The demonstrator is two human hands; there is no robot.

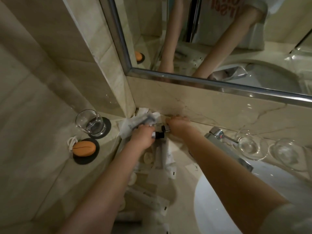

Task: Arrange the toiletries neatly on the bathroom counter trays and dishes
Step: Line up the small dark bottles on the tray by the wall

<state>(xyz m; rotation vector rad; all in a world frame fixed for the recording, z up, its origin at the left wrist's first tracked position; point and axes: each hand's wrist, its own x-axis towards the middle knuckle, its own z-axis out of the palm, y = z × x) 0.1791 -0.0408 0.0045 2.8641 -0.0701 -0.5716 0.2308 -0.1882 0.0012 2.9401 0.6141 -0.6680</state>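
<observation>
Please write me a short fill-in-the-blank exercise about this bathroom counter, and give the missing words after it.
1. The soap on the dark round dish is ____ in colour.
2. The left hand holds a small bottle with a ____ cap.
3. To the right of the faucet stand ____ clear glass bowls.
4. Both forearms are reflected in the ____ above the counter.

Missing words: orange; black; two; mirror.
</observation>
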